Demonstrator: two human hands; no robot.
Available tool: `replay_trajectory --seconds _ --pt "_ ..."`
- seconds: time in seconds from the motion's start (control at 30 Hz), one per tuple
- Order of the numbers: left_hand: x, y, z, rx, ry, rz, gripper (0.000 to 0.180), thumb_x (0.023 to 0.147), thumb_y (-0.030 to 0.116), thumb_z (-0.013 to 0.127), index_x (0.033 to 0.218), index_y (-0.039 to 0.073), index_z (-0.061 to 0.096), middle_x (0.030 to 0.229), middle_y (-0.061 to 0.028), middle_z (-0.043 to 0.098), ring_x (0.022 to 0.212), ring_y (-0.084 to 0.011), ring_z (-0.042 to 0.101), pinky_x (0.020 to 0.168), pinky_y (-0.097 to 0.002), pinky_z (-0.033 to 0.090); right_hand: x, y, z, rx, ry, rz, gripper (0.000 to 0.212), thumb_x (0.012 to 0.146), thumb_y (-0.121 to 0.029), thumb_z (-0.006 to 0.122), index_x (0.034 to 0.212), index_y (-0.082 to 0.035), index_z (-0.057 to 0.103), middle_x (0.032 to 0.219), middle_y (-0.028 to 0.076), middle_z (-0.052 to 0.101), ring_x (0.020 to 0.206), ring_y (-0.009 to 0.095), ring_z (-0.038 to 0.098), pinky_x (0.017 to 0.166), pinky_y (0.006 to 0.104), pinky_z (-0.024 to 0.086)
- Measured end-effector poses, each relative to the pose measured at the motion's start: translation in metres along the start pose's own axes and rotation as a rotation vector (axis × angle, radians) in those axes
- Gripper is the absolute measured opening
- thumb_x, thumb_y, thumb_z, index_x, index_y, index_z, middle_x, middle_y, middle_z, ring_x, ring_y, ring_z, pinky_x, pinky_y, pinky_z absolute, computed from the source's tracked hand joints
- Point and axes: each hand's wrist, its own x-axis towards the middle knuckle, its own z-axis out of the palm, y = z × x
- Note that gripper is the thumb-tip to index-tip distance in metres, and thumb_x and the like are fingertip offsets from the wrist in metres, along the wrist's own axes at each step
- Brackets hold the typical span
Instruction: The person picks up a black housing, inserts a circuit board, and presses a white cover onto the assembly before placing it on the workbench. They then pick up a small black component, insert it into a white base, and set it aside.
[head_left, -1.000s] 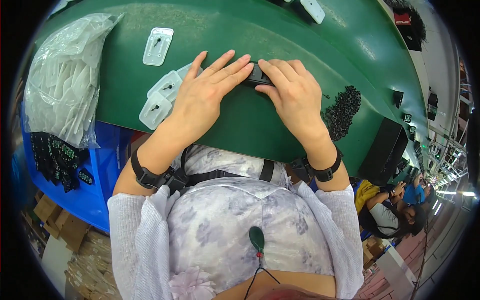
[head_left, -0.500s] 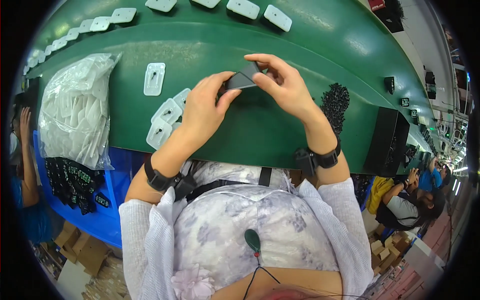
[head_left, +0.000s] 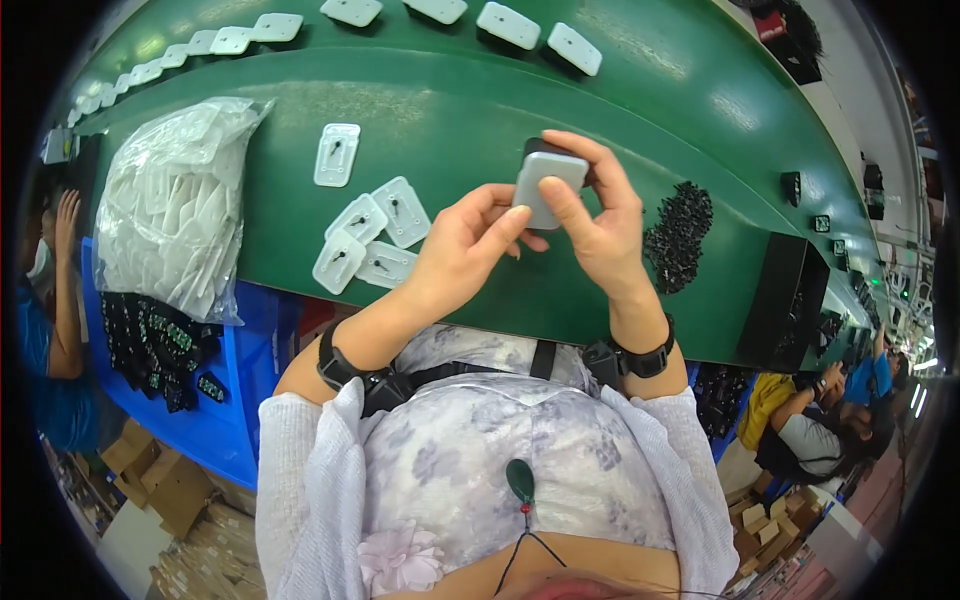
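Note:
Above the green table I hold a small rounded rectangular case (head_left: 556, 166) with a pale grey face and a darker far edge. My right hand (head_left: 605, 225) grips its right side, the thumb pressed flat on the pale face and the fingers round the far edge. My left hand (head_left: 462, 245) pinches the lower left corner, its thumb at the edge and its fingers partly hidden beneath. To the left lie several overlapping translucent white plates (head_left: 404, 213) with small black pieces on them; one more plate (head_left: 337, 165) lies apart, farther off.
A pile of small black parts (head_left: 680, 240) sits right of my hands, before a black box (head_left: 785, 300). At left, a clear bag of white plates (head_left: 170, 200) rests above a blue bin (head_left: 235, 390) holding black pieces. White-topped units (head_left: 508, 26) line the far side. Other people work at both sides.
The case has turned in my hands: its dark side showed before, its pale grey face shows now. My right thumb now presses on that face. The whole view has shifted slightly.

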Motion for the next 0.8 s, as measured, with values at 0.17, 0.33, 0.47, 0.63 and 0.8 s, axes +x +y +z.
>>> replay_trajectory --seconds 0.17,0.33,0.47,0.63,0.8 --pt "0.000 0.011 -0.018 0.439 0.109 0.242 0.041 0.089 0.021 0.066 0.123 0.001 0.053 0.104 -0.0114 0.065 0.088 -0.0196 0.063 0.074 -0.0303 0.050 0.018 0.009 -0.025 0.002 0.056 -0.014 0.050 0.087 -0.016 0.069 0.129 -0.001 0.047 0.106 0.006 0.064 0.097 0.013 0.059 0.085 0.0268 0.047" --pt "-0.003 0.010 -0.098 1.475 0.648 0.439 0.046 0.082 0.025 0.071 0.119 0.003 0.056 0.108 -0.0152 0.058 0.097 -0.0336 0.056 0.081 -0.0403 0.048 0.069 0.045 -0.100 -0.262 0.129 -0.058 0.036 0.086 -0.010 0.067 0.120 -0.003 0.058 0.106 0.008 0.064 0.095 0.014 0.059 0.086 0.0282 0.048" --pt "-0.010 0.010 -0.127 1.690 0.782 0.269 0.049 0.081 0.024 0.072 0.123 0.005 0.055 0.113 -0.0155 0.055 0.101 -0.0339 0.052 0.085 -0.0407 0.045 0.105 0.064 -0.128 -0.473 0.002 -0.037 0.035 0.084 -0.014 0.069 0.118 -0.008 0.061 0.104 0.006 0.064 0.094 0.016 0.059 0.085 0.0289 0.048" --pt "-0.001 0.017 -0.131 1.673 0.709 0.219 0.053 0.081 0.022 0.071 0.128 0.007 0.052 0.109 -0.0157 0.054 0.100 -0.0336 0.053 0.084 -0.0410 0.045 0.136 0.067 -0.140 -0.539 -0.213 0.163 0.035 0.083 -0.027 0.070 0.113 -0.009 0.066 0.106 0.004 0.064 0.095 0.017 0.057 0.085 0.0310 0.047" --pt "0.009 0.029 -0.139 1.576 0.619 0.023 0.055 0.079 0.022 0.073 0.128 0.009 0.051 0.103 -0.0177 0.055 0.091 -0.0374 0.057 0.077 -0.0429 0.047 0.157 0.079 -0.148 -0.555 -0.308 0.147 0.039 0.083 -0.034 0.070 0.114 -0.012 0.067 0.108 0.004 0.064 0.099 0.017 0.056 0.090 0.0322 0.045"
